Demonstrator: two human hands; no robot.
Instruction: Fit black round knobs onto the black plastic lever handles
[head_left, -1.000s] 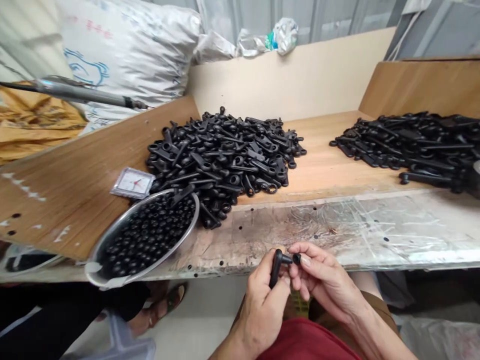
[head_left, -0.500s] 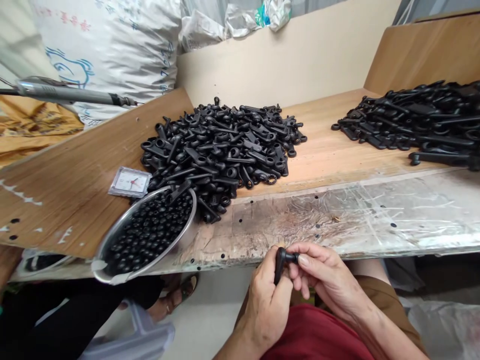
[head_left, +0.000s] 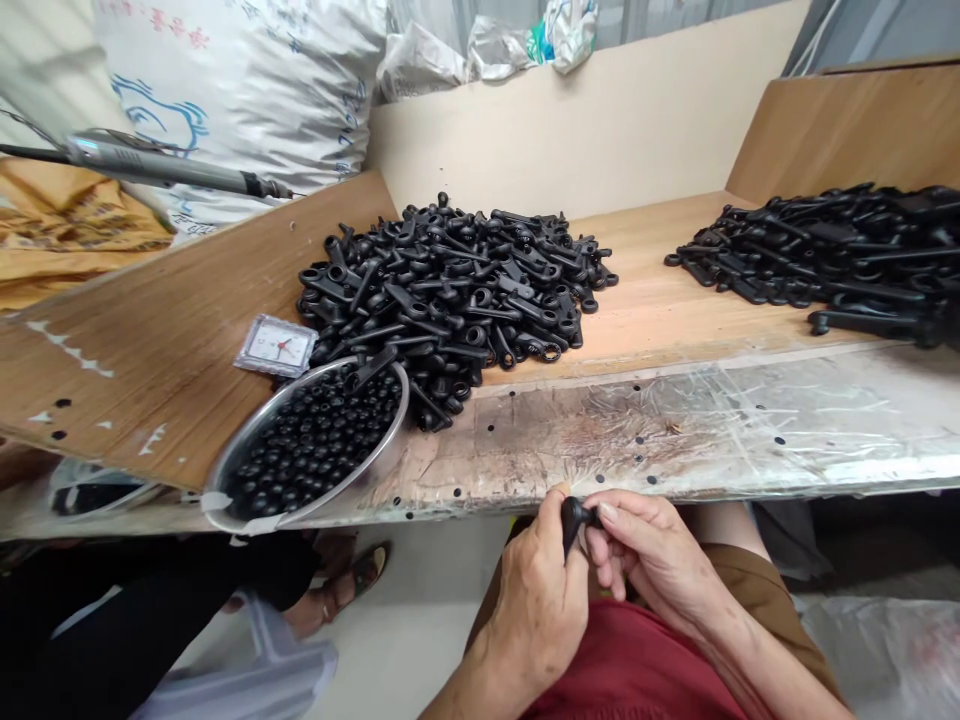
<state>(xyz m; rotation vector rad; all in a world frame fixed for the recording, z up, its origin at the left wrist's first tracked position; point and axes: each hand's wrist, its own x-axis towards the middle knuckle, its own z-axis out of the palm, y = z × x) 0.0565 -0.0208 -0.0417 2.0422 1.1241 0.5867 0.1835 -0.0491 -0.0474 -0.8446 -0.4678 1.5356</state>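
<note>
My left hand [head_left: 540, 590] is wrapped round a black lever-like part [head_left: 574, 525], just off the table's front edge. The fingertips of my right hand [head_left: 652, 550] pinch the small knob end [head_left: 592, 516] of that same part. Behind them on the table lies a large pile of similar black parts [head_left: 450, 290]. To its left, a metal bowl [head_left: 401, 420] is filled with small round black knobs [head_left: 307, 450], with one black lever resting across its rim.
A small square clock [head_left: 276, 345] stands beside the bowl. Another heap of black parts [head_left: 840, 245] lies at the right. An electric screwdriver [head_left: 172, 170] hangs at the left before a white sack [head_left: 247, 90]. A person's foot [head_left: 352, 585] shows below the table.
The view has shifted slightly, so the table things appear a little further right. Both hands keep hold of the black part, which has turned slightly and shows less of its length.
</note>
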